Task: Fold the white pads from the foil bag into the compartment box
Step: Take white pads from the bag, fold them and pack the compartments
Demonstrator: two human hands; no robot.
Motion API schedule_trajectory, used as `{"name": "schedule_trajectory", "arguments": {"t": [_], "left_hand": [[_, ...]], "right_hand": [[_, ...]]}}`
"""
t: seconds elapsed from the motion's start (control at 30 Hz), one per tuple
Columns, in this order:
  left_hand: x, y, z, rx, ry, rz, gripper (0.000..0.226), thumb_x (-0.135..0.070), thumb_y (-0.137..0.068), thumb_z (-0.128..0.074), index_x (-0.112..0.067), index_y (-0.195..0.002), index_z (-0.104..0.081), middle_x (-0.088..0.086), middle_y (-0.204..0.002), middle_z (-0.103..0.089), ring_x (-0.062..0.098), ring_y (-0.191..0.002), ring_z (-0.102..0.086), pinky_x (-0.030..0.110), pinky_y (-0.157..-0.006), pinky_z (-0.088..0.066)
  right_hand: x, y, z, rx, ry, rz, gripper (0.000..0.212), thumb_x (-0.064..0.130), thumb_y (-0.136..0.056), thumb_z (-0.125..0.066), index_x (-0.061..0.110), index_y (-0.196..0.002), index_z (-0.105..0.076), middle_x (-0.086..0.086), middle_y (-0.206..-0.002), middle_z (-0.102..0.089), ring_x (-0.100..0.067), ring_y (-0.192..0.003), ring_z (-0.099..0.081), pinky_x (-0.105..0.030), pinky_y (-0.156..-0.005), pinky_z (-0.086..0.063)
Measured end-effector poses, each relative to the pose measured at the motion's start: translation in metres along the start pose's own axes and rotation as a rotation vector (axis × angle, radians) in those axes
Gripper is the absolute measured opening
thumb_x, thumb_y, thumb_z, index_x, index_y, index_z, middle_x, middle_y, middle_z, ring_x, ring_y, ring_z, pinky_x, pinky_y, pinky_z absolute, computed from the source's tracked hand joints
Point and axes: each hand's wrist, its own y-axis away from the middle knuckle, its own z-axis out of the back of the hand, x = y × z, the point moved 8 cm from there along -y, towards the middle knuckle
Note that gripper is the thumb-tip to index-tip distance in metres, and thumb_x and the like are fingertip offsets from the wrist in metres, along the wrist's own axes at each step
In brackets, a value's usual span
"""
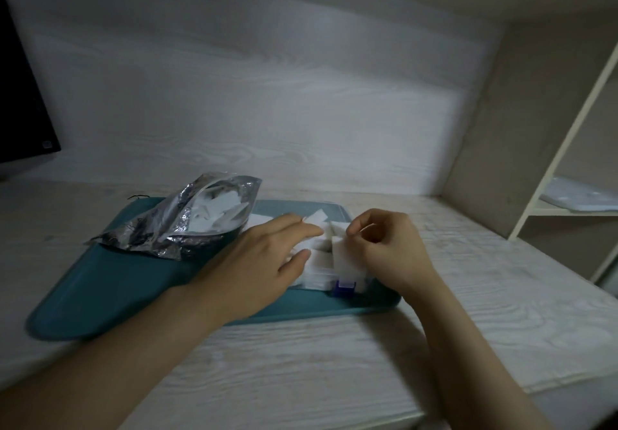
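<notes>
A crinkled foil bag [174,225] lies open on the left of a teal tray [110,292], with several white pads [217,212] showing inside it. The clear compartment box [321,279] with a blue latch [344,287] sits on the tray's right half, mostly hidden by my hands. My left hand [264,262] lies flat with straight fingers pressing on white pads in the box. My right hand [388,249] has curled fingers that pinch a folded white pad [337,239] over the box. Another white pad [316,217] sticks out beyond my left fingertips.
The tray rests on a pale wood-grain desk [468,295]. A dark monitor [20,105] stands at the far left. A shelf unit [548,148] rises on the right, holding a pale flat object [582,198] on a lower shelf.
</notes>
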Motion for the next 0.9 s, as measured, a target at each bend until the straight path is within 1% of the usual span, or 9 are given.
{"name": "schedule_trajectory", "arguments": {"t": [0.1,0.2,0.3,0.37,0.53,0.6,0.67,0.8,0.9], "left_hand": [[-0.009,0.001,-0.008,0.094,-0.003,-0.022,0.043,-0.038,-0.106,-0.058,-0.032,-0.148,-0.052,-0.020,-0.135,-0.049,0.008,-0.109,-0.062,0.034,-0.096,-0.053],[-0.012,0.003,-0.016,0.186,-0.033,-0.004,0.053,-0.042,-0.107,-0.056,-0.041,-0.155,-0.035,-0.024,-0.152,-0.034,0.008,-0.125,-0.057,0.030,-0.105,-0.049],[-0.016,0.002,-0.021,0.227,0.000,-0.021,0.056,-0.033,-0.108,-0.055,-0.040,-0.157,-0.031,-0.026,-0.155,-0.029,0.000,-0.122,-0.060,0.031,-0.102,-0.052],[-0.016,0.001,-0.024,0.247,-0.016,-0.029,0.056,-0.031,-0.108,-0.052,-0.039,-0.158,-0.028,-0.023,-0.157,-0.029,0.003,-0.119,-0.062,0.035,-0.103,-0.051],[-0.014,0.002,-0.027,0.236,-0.088,-0.013,0.051,-0.033,-0.109,-0.048,-0.038,-0.156,-0.028,-0.020,-0.150,-0.031,0.010,-0.118,-0.059,0.037,-0.103,-0.047],[-0.012,0.002,-0.027,0.246,-0.067,0.003,0.051,-0.034,-0.109,-0.049,-0.038,-0.155,-0.028,-0.021,-0.149,-0.031,0.008,-0.119,-0.060,0.036,-0.103,-0.048],[-0.011,0.003,-0.027,0.253,-0.032,0.020,0.052,-0.034,-0.109,-0.050,-0.039,-0.156,-0.028,-0.022,-0.151,-0.030,0.005,-0.123,-0.060,0.036,-0.104,-0.048],[-0.011,0.002,-0.026,0.252,0.002,0.039,0.053,-0.032,-0.108,-0.052,-0.037,-0.157,-0.032,-0.025,-0.148,-0.033,-0.002,-0.123,-0.059,0.033,-0.102,-0.050],[-0.011,0.002,-0.024,0.246,0.014,0.047,0.052,-0.031,-0.108,-0.054,-0.036,-0.156,-0.034,-0.027,-0.144,-0.034,-0.003,-0.121,-0.060,0.031,-0.100,-0.050]], "right_hand": [[0.006,0.004,-0.004,0.033,0.138,0.099,0.008,0.019,-0.081,-0.069,0.026,-0.079,-0.073,0.005,-0.070,-0.073,-0.009,-0.066,-0.067,-0.024,-0.055,-0.056],[0.014,0.006,-0.008,0.028,0.300,0.238,0.019,0.037,-0.076,-0.060,0.027,-0.078,-0.075,0.010,-0.067,-0.069,-0.010,-0.062,-0.062,-0.029,-0.059,-0.052],[0.017,0.008,-0.014,0.035,0.492,0.321,0.037,0.047,-0.078,-0.044,0.024,-0.071,-0.072,0.009,-0.062,-0.063,-0.012,-0.069,-0.055,-0.038,-0.077,-0.047],[0.017,0.010,-0.019,0.049,0.618,0.330,0.041,0.049,-0.080,-0.038,0.024,-0.070,-0.069,0.008,-0.064,-0.062,-0.015,-0.080,-0.051,-0.042,-0.085,-0.039],[0.021,0.013,-0.020,0.050,0.688,0.335,0.045,0.042,-0.079,-0.031,0.031,-0.089,-0.074,0.009,-0.075,-0.068,-0.019,-0.086,-0.055,-0.042,-0.088,-0.036],[0.023,0.014,-0.017,0.036,0.657,0.333,0.036,0.037,-0.078,-0.038,0.032,-0.097,-0.068,0.009,-0.081,-0.069,-0.019,-0.087,-0.057,-0.042,-0.089,-0.037],[0.023,0.015,-0.016,0.017,0.677,0.329,0.030,0.034,-0.078,-0.043,0.031,-0.096,-0.068,0.009,-0.081,-0.068,-0.020,-0.088,-0.056,-0.043,-0.089,-0.036],[0.021,0.015,-0.018,-0.013,0.757,0.345,0.033,0.037,-0.083,-0.041,0.029,-0.082,-0.074,0.009,-0.071,-0.061,-0.019,-0.089,-0.047,-0.042,-0.082,-0.032],[0.021,0.016,-0.020,-0.022,0.775,0.359,0.043,0.045,-0.087,-0.037,0.030,-0.081,-0.076,0.010,-0.082,-0.053,-0.019,-0.089,-0.042,-0.041,-0.080,-0.030]]}}
